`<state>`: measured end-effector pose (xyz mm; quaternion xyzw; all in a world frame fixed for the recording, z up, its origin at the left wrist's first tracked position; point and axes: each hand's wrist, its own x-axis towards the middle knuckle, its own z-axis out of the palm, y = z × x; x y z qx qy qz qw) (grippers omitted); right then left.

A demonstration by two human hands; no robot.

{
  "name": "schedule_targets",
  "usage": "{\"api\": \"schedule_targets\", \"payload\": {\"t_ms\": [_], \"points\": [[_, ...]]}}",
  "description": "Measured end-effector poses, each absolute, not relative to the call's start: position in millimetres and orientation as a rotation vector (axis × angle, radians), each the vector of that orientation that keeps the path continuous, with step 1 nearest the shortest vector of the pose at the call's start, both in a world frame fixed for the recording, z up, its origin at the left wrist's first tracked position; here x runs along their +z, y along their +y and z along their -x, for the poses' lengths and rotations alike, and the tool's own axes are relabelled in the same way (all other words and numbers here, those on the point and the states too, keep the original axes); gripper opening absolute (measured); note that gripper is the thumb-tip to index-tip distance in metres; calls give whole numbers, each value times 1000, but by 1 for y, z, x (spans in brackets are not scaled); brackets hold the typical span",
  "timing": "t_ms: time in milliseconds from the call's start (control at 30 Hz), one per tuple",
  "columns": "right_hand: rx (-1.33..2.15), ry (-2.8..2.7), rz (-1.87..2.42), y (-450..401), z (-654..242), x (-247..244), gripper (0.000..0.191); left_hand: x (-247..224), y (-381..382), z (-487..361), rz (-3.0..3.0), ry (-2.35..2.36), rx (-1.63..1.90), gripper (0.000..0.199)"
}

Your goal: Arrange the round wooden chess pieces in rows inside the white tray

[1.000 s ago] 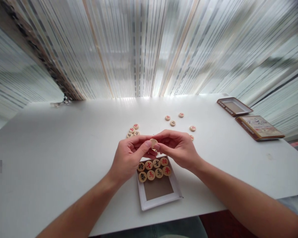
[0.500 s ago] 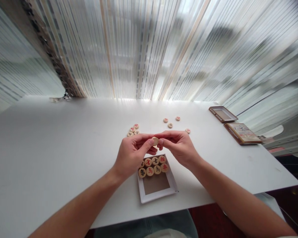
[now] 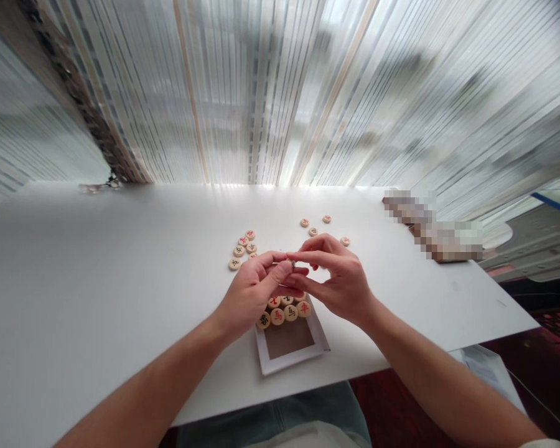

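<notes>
Above the far edge of an open box tray (image 3: 294, 359), my left hand (image 3: 254, 286) pinches a small xiangqi piece (image 3: 294, 264) between thumb and fingers. Only a sliver of the piece shows. My right hand (image 3: 338, 277) meets it from the other side, index fingertip at the piece and thumb lower, by the left fingers. In the tray lie round wooden xiangqi pieces (image 3: 277, 316) with red and black characters, in rows at the far end. My hands cover part of those rows. The tray's near part shows its brown bottom.
Left of my hands, several loose xiangqi pieces (image 3: 239, 251) lie clustered on the white table (image 3: 121, 298). More loose pieces (image 3: 313, 231) are scattered beyond my right hand. Two blurred-out objects (image 3: 443, 242) stand at the right edge. A striped curtain (image 3: 261, 93) hangs behind.
The piece between my fingers has turned from showing its flat face to showing little of itself. My right thumb has moved lower and its fingers have spread. The view has shifted slightly right.
</notes>
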<state>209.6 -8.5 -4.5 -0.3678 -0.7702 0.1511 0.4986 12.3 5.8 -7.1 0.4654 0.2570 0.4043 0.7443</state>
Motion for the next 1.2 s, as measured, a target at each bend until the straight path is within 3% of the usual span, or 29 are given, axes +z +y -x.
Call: {"api": "schedule_targets", "payload": {"t_ms": [633, 933, 1200], "points": [[257, -1986, 861, -21, -218, 13, 19, -8, 5, -11, -980, 462, 731, 36], [339, -2220, 987, -63, -200, 10, 10, -5, 27, 1, -961, 813, 1103, 32], [400, -2491, 1202, -82, -184, -10, 5, -4, 26, -2, -996, 829, 1096, 30]]}}
